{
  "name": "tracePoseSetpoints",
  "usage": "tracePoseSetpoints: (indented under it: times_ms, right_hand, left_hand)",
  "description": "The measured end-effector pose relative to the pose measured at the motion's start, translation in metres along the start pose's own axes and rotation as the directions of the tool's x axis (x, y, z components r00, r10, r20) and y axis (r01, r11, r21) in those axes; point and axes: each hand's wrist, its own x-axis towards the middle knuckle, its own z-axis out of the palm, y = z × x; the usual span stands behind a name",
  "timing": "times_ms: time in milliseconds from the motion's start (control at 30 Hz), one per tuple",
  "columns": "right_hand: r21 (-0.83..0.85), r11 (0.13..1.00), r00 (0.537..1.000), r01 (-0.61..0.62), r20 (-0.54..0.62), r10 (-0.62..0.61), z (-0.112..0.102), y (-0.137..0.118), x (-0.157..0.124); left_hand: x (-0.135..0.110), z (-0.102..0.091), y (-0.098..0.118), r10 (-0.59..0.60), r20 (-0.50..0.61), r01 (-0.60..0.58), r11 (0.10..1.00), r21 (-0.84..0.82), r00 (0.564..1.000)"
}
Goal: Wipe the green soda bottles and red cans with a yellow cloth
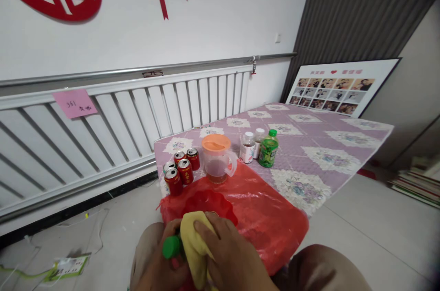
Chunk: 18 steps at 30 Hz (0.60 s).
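My left hand (156, 266) is closed around a bottle, of which mainly the green cap (171, 247) shows; its body is hidden by my hands. In my right hand (233, 252) is a yellow cloth (195, 233), pressed up against the bottle's side. Just beyond both hands is a red scalloped bowl (229, 212), partly covered by them. It rests on a red plastic sheet (271, 217). Behind the bowl stands a clear pitcher (215, 162) with an orange lid and some liquid at the bottom.
Several red drink cans (185, 172) stand left of the pitcher. To its right are two white-capped bottles (247, 151) and a green bottle (268, 150). The table's patterned cloth (307, 190) reaches back toward a photo board (333, 87). A radiator (137, 112) runs along the wall.
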Motion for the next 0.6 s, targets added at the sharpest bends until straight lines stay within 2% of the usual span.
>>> tracePoseSetpoints:
  times_ms: [133,333,467,600]
  right_hand:
    - [-0.055,0.989,0.99,-0.136,0.027,0.138,0.004,0.015,0.005]
    - [-0.132,0.952,0.957,-0.277,0.048,0.285,0.019,0.046,0.007]
    - [-0.126,0.952,0.957,-0.281,0.042,0.288,0.02,0.046,0.007]
    - [-0.054,0.981,0.982,-0.186,0.031,0.188,0.011,0.024,0.002]
  left_hand:
    - [-0.001,-0.006,-0.012,0.06,-0.001,-0.059,0.998,-0.035,0.998]
    - [-0.002,-0.011,-0.014,0.033,-0.023,-0.035,0.998,-0.058,0.999]
    - [-0.001,-0.011,-0.012,0.003,-0.052,-0.007,0.997,-0.081,0.999]
    - [-0.002,-0.007,-0.009,0.01,-0.069,-0.015,0.997,-0.08,0.998]
